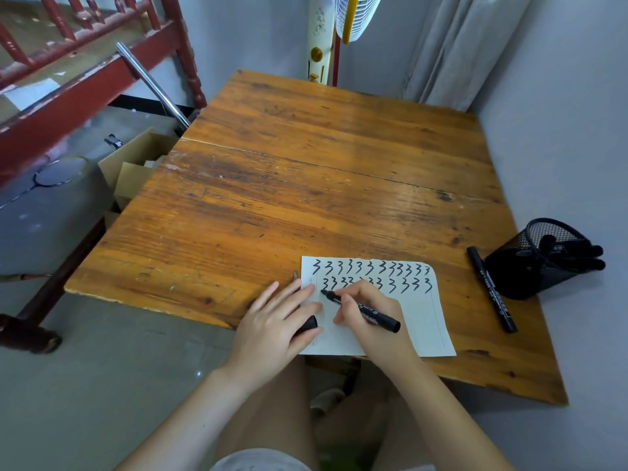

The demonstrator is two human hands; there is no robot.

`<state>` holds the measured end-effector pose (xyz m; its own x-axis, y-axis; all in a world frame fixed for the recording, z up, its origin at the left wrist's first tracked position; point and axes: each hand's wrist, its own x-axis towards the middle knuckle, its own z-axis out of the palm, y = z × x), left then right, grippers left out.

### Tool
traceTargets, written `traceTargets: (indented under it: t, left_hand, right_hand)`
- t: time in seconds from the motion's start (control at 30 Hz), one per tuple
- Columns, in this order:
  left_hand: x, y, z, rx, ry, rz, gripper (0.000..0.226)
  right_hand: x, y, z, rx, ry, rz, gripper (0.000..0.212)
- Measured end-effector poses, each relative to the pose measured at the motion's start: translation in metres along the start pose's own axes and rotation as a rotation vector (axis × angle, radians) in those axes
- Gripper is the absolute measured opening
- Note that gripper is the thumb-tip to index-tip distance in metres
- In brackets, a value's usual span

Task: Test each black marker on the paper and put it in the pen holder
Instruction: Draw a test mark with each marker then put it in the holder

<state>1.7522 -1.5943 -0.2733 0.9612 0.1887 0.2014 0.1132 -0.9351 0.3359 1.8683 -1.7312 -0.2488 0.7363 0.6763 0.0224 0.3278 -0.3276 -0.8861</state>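
Low in the frame, just right of centre, the right hand (365, 309) grips an uncapped black marker (362, 310), its fingers curled round the barrel, the tip pointing up-left and touching or nearly touching the paper (421, 321) below two rows of black marks. The paper lies near the lower edge of the wooden desk (306, 171). To its left, the left hand (280, 316) rests on the paper's left edge with fingers mostly straight, while the thumb and lower fingers pinch the marker's cap (308, 325). At the right of the frame a second marker (491, 289), capped, lies flat on the desk between the paper and the black mesh pen holder (540, 258), which stands at the desk's right edge with several black markers in it. A white fan (350, 15) stands at the upper centre, beyond the desk.
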Motion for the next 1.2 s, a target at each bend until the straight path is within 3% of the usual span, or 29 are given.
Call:
traceTargets:
  t: [0.2,0.4,0.57,0.67,0.73,0.93,0.97,1.07,1.2]
  left_hand:
    - [0.007,0.007,-0.012,-0.209,0.16,-0.078,0.031]
    - [0.014,0.026,-0.027,-0.295,0.143,-0.02,0.028]
    - [0.017,0.036,-0.036,-0.254,0.142,0.072,0.029]
    - [0.02,0.043,-0.042,-0.227,0.032,0.077,0.024]
    - [0.022,0.049,-0.046,-0.346,-0.128,-0.004,0.026]
    - [0.027,0.057,-0.065,-1.164,-0.52,-0.187,0.034]
    - [0.029,0.06,-0.065,-1.141,-0.512,-0.185,0.034]
    - [0.04,0.064,-0.054,-0.786,-0.326,-0.166,0.031]
    - [0.051,0.058,-0.045,-0.498,-0.122,-0.071,0.026]
  right_hand:
    - [-0.003,-0.013,-0.024,0.362,0.204,0.154,0.03]
    - [-0.012,-0.032,-0.033,0.521,0.134,0.115,0.037]
    - [-0.016,-0.038,-0.032,0.494,0.038,0.111,0.032]
    - [-0.015,-0.04,-0.029,0.485,-0.031,0.148,0.035]
    - [-0.012,-0.041,-0.028,0.485,-0.037,0.16,0.038]
    - [-0.002,-0.05,-0.034,0.652,-0.15,0.149,0.038]
    - [-0.001,-0.05,-0.034,0.652,-0.154,0.165,0.037]
    - [0.003,-0.048,-0.04,0.546,-0.091,0.214,0.039]
    - [-0.003,-0.046,-0.068,0.43,0.135,0.197,0.02]
